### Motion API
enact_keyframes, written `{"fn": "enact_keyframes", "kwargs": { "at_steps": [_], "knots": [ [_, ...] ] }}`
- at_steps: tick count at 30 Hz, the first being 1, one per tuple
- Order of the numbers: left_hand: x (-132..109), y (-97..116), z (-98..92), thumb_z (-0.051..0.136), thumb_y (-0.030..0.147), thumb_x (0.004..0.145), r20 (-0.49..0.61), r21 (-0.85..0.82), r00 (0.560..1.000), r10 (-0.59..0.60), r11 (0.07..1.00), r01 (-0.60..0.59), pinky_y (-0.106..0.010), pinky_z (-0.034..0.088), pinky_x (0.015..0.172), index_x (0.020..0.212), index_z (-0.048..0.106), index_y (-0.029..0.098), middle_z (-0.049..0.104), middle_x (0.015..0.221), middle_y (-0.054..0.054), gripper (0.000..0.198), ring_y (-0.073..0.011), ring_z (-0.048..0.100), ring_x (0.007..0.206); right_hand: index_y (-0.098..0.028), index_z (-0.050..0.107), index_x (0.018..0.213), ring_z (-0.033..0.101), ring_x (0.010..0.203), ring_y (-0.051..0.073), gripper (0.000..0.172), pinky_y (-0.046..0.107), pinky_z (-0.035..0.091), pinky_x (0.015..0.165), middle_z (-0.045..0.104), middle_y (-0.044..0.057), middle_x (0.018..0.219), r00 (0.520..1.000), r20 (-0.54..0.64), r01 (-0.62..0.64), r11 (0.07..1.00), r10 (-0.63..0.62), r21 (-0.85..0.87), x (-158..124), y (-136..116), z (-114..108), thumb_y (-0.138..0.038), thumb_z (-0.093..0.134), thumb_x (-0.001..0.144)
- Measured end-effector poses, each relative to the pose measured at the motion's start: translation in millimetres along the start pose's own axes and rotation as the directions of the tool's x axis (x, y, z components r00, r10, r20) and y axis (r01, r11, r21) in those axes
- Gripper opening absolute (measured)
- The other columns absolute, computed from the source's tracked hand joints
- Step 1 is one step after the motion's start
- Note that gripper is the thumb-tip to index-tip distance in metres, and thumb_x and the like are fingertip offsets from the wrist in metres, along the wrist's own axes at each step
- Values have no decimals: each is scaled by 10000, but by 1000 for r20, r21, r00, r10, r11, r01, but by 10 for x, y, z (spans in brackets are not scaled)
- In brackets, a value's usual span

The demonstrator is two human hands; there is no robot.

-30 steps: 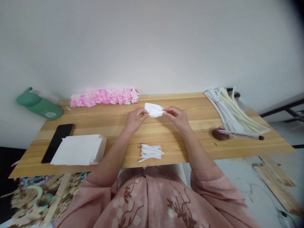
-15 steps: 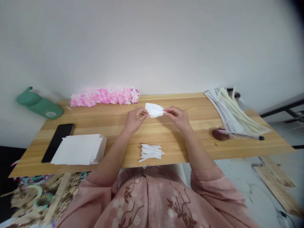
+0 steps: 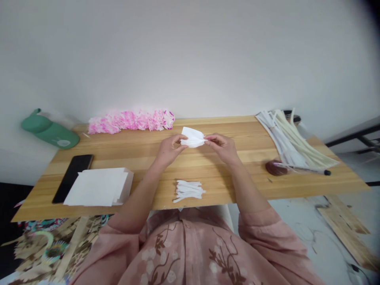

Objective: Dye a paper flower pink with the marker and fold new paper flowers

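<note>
A small white sheet (image 3: 192,137), gathered to a narrow point at its right end, is held above the wooden table (image 3: 208,166). My left hand (image 3: 171,149) has thumb and fingers closed on its left side. The fingertips of my right hand (image 3: 222,147) pinch the gathered right end. Between my forearms, near the table's front edge, lies a small pile of white strips (image 3: 189,190). A stack of white sheets (image 3: 96,187) rests left of my left forearm.
Pink and white ruffled flowers (image 3: 130,120) line the back edge. On the left are a green bottle (image 3: 50,130) and a black phone (image 3: 71,178). Long white and cream strips (image 3: 297,138), a dark red round object (image 3: 276,167) and a pen (image 3: 314,170) lie right.
My left fingers have spread slightly wider on the sheet's left side, and more of the sheet shows fanned out there. My right hand has barely moved.
</note>
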State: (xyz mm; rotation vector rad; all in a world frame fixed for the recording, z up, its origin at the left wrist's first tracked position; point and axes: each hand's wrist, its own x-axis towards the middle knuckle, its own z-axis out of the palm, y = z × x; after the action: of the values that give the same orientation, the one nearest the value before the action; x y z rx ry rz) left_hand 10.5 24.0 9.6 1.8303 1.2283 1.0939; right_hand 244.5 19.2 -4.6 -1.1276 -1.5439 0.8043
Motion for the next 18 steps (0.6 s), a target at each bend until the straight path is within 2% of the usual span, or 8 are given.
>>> {"fn": "enact_keyframes", "kwargs": {
  "at_steps": [11, 13, 15, 18],
  "knots": [
    [-10, 26, 42, 674, 298, 745, -136, -81, 989, -57, 996, 46, -293, 485, 814, 800, 671, 193, 711, 856, -21, 118, -168, 648, 840, -239, 743, 878, 674, 833, 166, 208, 299, 525, 768, 739, 23, 910, 1000, -8, -16, 1000, 17, 11, 4, 7, 13, -393, 735, 738],
    [-3, 40, 71, 689, 297, 729, -161, -204, 983, -90, 977, 56, -284, 489, 797, 892, 625, 192, 697, 856, -20, 204, -158, 646, 836, -236, 741, 870, 672, 825, 167, 216, 302, 528, 762, 738, 23, 903, 999, -40, -20, 1000, 21, 11, 8, 5, 27, -403, 735, 733],
    [7, 47, 101, 713, 306, 709, -169, -373, 974, -149, 925, 77, -271, 492, 770, 1021, 541, 196, 674, 826, -4, 373, -135, 638, 793, -230, 738, 869, 670, 803, 166, 230, 300, 529, 746, 739, 24, 890, 995, -91, -34, 999, 34, 5, 14, 1, 40, -411, 735, 727],
    [8, 43, 135, 713, 401, 720, -101, -572, 954, -282, 801, 176, -271, 498, 727, 1061, 458, 199, 617, 752, 31, 471, -101, 599, 683, -216, 735, 890, 668, 788, 167, 264, 302, 528, 739, 740, 31, 884, 980, -194, -51, 999, 49, -2, 26, 6, 60, -427, 723, 732]
  ]
}}
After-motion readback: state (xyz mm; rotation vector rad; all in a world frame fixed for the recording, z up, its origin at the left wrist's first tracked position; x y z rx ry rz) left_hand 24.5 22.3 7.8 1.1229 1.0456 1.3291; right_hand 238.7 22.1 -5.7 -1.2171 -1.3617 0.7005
